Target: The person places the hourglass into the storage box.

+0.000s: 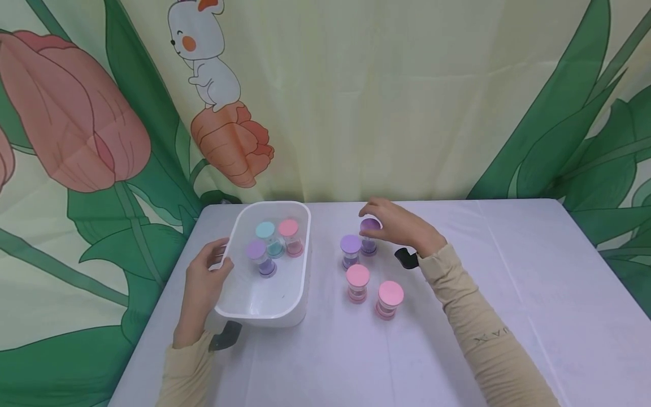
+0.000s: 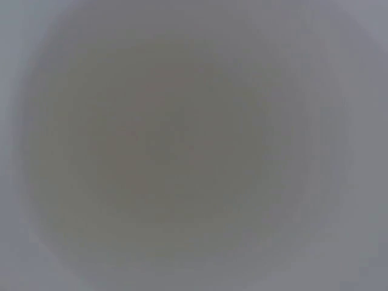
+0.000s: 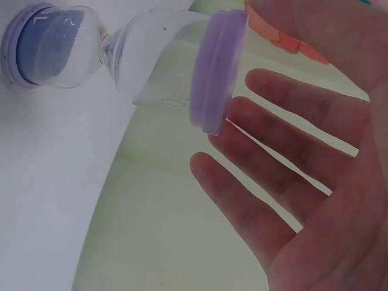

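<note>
My right hand [image 1: 400, 226] is at a purple sand timer [image 1: 369, 244] that stands at the back of the group. In the right wrist view its thumb and spread fingers [image 3: 230, 188] are around the purple cap [image 3: 218, 71], fingertips right at the edge, not closed round it. A lighter purple sand timer [image 1: 350, 251] stands beside it, with two pink sand timers [image 1: 357, 284] nearer the front. My left hand [image 1: 203, 282] holds the left rim of a white tub [image 1: 254, 305], thumb over the rim. Inside stand a blue, a pink and a purple sand timer [image 1: 261, 258].
A white cloth covers the table [image 1: 325, 367]. Behind its far edge hangs a curtain [image 1: 396, 113] printed with flowers, leaves and a rabbit on a carrot. Black wrist cameras [image 1: 407, 258] sit at both cuffs. The left wrist view is a grey blur.
</note>
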The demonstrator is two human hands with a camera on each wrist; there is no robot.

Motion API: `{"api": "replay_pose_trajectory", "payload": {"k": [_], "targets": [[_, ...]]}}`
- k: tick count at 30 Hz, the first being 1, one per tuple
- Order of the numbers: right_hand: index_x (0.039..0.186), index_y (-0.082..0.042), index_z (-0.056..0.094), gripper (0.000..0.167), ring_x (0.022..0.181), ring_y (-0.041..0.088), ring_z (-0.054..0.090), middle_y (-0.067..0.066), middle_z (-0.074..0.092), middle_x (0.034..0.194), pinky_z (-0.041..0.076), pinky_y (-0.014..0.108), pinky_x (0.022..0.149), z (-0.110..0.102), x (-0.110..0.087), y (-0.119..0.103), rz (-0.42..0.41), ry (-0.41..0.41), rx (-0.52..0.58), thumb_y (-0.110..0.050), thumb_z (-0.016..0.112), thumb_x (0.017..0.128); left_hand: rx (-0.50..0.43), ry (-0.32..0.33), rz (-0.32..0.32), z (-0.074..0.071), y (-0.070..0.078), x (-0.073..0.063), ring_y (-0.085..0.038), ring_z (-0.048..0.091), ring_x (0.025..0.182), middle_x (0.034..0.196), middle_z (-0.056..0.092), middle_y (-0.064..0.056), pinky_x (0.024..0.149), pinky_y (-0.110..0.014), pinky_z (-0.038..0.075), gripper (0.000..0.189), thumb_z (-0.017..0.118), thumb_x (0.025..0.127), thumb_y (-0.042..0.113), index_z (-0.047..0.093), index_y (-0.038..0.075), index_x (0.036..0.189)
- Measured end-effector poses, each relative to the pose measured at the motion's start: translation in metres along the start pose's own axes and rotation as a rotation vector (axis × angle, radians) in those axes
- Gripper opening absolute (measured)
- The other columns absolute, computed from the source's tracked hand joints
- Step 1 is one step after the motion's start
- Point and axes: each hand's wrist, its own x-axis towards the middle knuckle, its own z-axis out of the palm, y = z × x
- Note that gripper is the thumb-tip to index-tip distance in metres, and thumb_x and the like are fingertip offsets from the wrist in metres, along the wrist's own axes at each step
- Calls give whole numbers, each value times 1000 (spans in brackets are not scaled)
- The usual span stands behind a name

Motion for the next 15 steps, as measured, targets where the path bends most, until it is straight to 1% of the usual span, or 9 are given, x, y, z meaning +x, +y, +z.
{"api": "replay_pose_trajectory", "payload": {"k": [8,12,15], "targets": [[120,1,65,44,106,25,61,12,61,117,51,40,97,4,-2,1,6,1,10,-25,77,85,4,-4,0,0,0,0,-36,52,128,140,55,-19,105,-53,47,48,53,97,12,48,12,145],[119,2,64,45,101,25,62,13,61,114,53,41,92,6,-3,0,4,0,19,-22,78,84,6,-3,1,0,0,0,-36,52,128,140,54,-19,105,-53,47,48,53,97,12,47,11,145],[119,1,65,44,100,24,62,12,61,114,53,39,90,7,-3,0,21,-12,23,-21,78,84,6,-3,0,0,0,0,-36,52,128,140,54,-19,105,-53,47,48,53,97,12,47,11,145]]}}
